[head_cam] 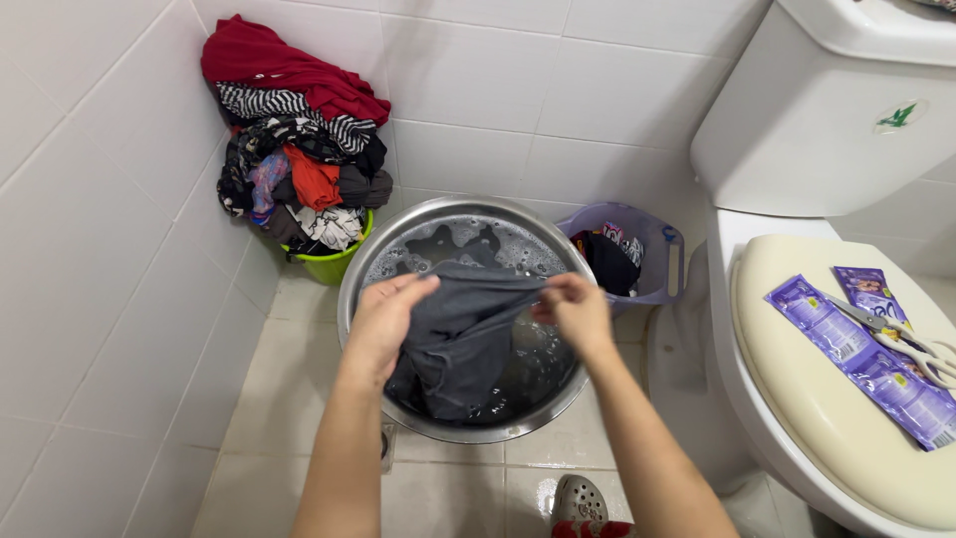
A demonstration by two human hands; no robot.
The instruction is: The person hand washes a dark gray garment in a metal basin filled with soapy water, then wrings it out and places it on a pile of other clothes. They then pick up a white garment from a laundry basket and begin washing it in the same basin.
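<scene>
A wet dark grey garment [460, 334] hung at the centre of the frame, stretched between the left hand [383, 317] and the right hand [575, 311], each closed tight on its top edge. Its lower part trailed into the soapy water of a round metal basin [351, 289] on the tiled floor. Behind, at upper left, a green bucket [334, 264] stood heaped with clothes [294, 139]. A lilac basket [657, 261] sat just right of the basin. On the toilet lid [797, 379] at right lay purple sachets [861, 354] and scissors [911, 344].
</scene>
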